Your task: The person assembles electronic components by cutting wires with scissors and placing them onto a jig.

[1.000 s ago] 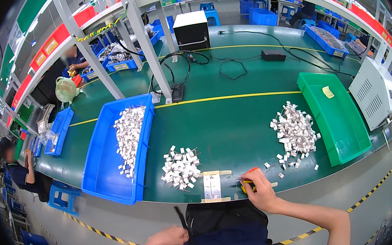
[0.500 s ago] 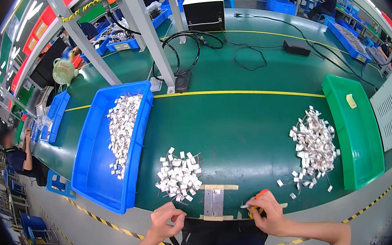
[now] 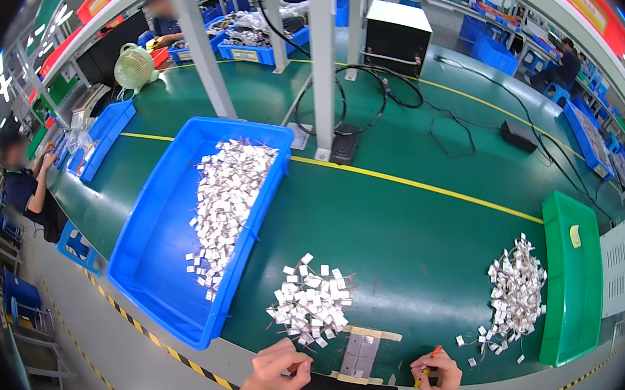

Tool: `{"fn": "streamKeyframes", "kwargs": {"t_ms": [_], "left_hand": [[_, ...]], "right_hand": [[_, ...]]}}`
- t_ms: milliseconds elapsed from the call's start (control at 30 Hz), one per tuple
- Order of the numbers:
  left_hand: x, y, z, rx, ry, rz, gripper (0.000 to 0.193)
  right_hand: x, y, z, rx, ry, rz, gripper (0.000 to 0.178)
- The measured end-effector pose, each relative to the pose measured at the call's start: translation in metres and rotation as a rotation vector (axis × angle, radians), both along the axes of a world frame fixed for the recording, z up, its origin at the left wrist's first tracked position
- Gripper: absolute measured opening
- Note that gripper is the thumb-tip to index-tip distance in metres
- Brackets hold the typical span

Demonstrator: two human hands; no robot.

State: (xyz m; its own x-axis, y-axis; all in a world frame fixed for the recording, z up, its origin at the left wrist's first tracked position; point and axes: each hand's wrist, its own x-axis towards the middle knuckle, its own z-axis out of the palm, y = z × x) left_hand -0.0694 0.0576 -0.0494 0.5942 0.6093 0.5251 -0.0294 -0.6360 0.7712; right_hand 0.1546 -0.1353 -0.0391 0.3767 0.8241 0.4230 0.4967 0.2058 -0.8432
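Observation:
My left hand (image 3: 278,369) is at the table's front edge, fingers curled and thumb pressed to the forefinger; I cannot make out anything in it. Just beyond it lies a loose pile of small white blocks with thin wire leads (image 3: 312,304). Between my hands, a flat metal plate (image 3: 360,353) is fixed to the table with strips of tan tape. My right hand (image 3: 439,380), right of the plate, is closed round a small tool with orange and yellow handles (image 3: 425,374). Its working end is mostly hidden by my fingers.
A large blue bin (image 3: 161,262) holds more white blocks on the left. Another pile of blocks (image 3: 517,292) lies beside a green tray (image 3: 571,305) at right. Grey posts (image 3: 323,66), black cables (image 3: 387,105) and a black box (image 3: 396,36) stand farther back. A person (image 3: 25,177) sits at far left.
The view has turned and tilted, so the bin, piles and plate appear farther right and lower. Both hands keep nearly the same place beside the plate. The right hand still holds the tool.

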Motion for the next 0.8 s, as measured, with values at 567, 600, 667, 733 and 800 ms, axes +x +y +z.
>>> {"fn": "streamKeyframes", "kwargs": {"t_ms": [567, 600, 667, 733, 800], "left_hand": [[0.025, 0.010, 0.014, -0.090, -0.177, -0.123, 0.008], [0.025, 0.007, 0.014, -0.071, -0.182, -0.076, 0.009], [0.017, 0.004, 0.013, -0.070, -0.108, -0.050, 0.004], [0.016, 0.003, 0.013, -0.064, -0.093, -0.027, 0.004], [0.017, 0.002, 0.014, -0.059, -0.078, -0.003, 0.004]], "right_hand": [[-0.012, -0.005, -0.027, -0.075, -0.068, -0.398, 0.035], [-0.014, -0.004, -0.026, -0.085, -0.068, -0.440, 0.034], [-0.019, -0.002, -0.021, -0.099, -0.079, -0.510, 0.032], [-0.020, -0.003, -0.023, -0.099, -0.100, -0.534, 0.031], [-0.022, -0.004, -0.025, -0.102, -0.121, -0.557, 0.031]]}}
